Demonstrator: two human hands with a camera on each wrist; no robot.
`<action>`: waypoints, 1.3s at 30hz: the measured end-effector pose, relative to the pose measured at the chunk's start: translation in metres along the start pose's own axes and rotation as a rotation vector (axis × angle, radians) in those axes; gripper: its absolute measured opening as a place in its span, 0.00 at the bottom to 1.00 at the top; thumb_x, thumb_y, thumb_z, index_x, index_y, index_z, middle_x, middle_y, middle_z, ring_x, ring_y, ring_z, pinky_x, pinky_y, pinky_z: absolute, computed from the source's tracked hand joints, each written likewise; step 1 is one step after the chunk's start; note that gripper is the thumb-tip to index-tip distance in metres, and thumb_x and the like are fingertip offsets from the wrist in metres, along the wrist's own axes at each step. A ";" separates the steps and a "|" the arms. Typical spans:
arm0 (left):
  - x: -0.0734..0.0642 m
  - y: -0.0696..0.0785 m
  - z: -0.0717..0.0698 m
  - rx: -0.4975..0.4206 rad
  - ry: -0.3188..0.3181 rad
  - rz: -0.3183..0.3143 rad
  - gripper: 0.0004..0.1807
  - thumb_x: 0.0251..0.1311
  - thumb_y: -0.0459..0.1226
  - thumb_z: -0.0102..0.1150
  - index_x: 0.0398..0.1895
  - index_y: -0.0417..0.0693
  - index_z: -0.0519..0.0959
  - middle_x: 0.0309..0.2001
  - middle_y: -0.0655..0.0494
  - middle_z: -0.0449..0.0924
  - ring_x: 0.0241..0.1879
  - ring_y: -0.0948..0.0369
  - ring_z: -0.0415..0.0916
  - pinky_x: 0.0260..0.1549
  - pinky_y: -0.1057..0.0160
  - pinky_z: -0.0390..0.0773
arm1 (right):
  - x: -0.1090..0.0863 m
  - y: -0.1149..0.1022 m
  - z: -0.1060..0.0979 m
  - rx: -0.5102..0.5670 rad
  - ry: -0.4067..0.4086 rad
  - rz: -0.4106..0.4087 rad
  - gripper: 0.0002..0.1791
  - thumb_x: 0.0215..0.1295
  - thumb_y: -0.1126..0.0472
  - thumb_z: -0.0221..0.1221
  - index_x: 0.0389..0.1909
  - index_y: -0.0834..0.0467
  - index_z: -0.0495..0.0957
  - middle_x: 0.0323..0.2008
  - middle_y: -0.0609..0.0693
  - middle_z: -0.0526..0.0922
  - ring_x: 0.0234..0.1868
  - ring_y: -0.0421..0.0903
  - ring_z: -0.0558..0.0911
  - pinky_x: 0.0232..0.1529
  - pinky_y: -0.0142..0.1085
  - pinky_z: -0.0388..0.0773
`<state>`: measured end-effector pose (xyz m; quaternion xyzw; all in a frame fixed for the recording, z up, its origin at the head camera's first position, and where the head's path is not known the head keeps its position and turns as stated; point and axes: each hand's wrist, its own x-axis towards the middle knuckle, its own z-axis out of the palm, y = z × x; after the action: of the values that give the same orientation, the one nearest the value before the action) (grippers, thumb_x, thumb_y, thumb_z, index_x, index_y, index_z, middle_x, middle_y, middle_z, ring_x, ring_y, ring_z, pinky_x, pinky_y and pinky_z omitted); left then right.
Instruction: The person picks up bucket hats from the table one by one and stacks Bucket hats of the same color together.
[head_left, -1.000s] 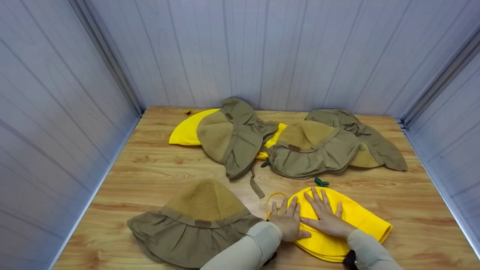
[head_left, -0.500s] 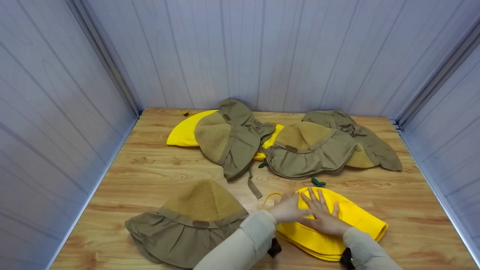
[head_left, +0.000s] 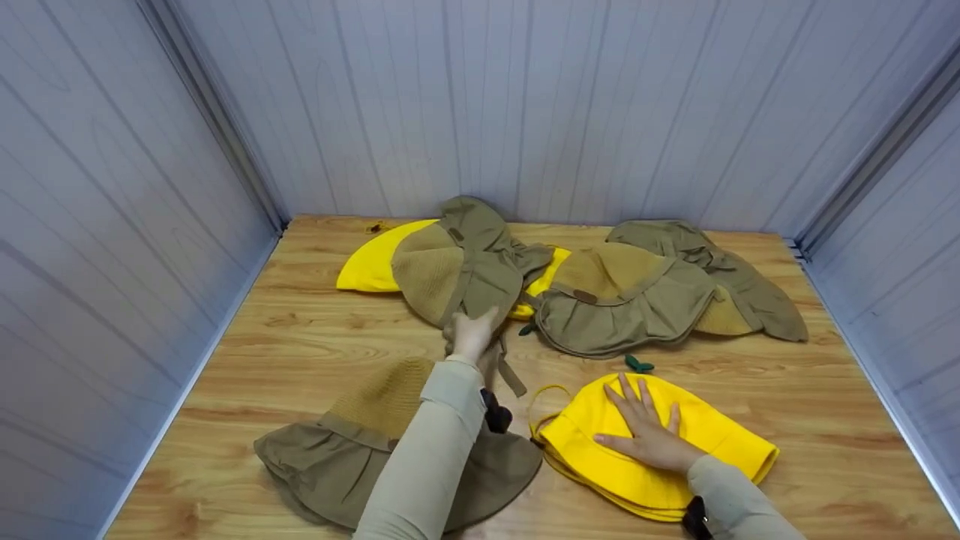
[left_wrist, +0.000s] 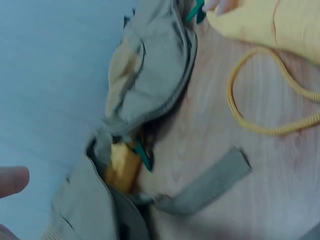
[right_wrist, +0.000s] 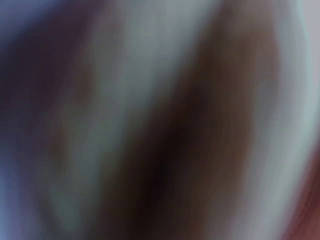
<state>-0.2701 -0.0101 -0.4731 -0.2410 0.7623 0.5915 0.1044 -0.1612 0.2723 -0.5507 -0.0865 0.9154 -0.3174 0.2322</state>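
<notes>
The step in hand looks like a reach: the left hand (head_left: 471, 334) is at the lower edge of the tan and khaki hat (head_left: 487, 274) in the upper middle of the frame, its fingers mostly hidden behind the back of the hand, so I cannot tell whether they pinch the brim or only hover over it. The left wrist view settles nothing, showing just a fingertip at its left edge. The right hand (head_left: 649, 439) lies with fingers spread on the yellow hat (head_left: 727, 442) at lower right, which rests folded flat beneath it, its green sprout (head_left: 639, 364) pointing up and its thin cord (head_left: 551, 388) looping out on the left. The right wrist view is too blurred to add anything. The next move, I judge, calls for a sure hold on the khaki brim, with care for the loose strap (head_left: 512, 377) hanging near the hand and for the yellow fabric (head_left: 386, 259) that shows from under that hat. A 2nd straw-crowned hat (head_left: 330, 465) lies at lower left, partly covered by the left sleeve (head_left: 424, 450). Against the frame from 1.0 s ago, when both hands pressed the yellow hat, the left hand has left it for the upper middle; the right hand has stayed, and the hats look unmoved.
</notes>
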 end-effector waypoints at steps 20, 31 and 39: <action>0.026 -0.041 -0.015 -0.576 -0.027 -0.020 0.43 0.61 0.32 0.65 0.73 0.26 0.52 0.73 0.33 0.55 0.60 0.51 0.69 0.51 0.60 0.73 | 0.001 -0.001 0.001 0.010 -0.020 -0.007 0.49 0.69 0.35 0.53 0.80 0.50 0.40 0.79 0.54 0.23 0.76 0.62 0.20 0.57 0.70 0.06; 0.026 -0.039 -0.008 -0.558 0.015 0.007 0.27 0.64 0.29 0.58 0.65 0.26 0.68 0.56 0.35 0.76 0.13 0.70 0.58 0.16 0.75 0.64 | -0.002 -0.004 -0.021 0.039 -0.188 0.077 0.53 0.65 0.29 0.51 0.80 0.47 0.35 0.78 0.53 0.20 0.75 0.59 0.17 0.59 0.72 0.08; 0.020 -0.036 -0.013 -0.627 0.004 0.026 0.25 0.68 0.28 0.51 0.67 0.27 0.66 0.50 0.43 0.76 0.25 0.66 0.65 0.24 0.72 0.65 | -0.004 -0.015 -0.006 -0.021 0.034 0.068 0.51 0.62 0.31 0.58 0.78 0.55 0.53 0.80 0.59 0.37 0.78 0.65 0.30 0.61 0.76 0.18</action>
<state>-0.2679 -0.0333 -0.5085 -0.2531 0.5460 0.7985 0.0160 -0.1602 0.2654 -0.5353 -0.0525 0.9248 -0.3010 0.2266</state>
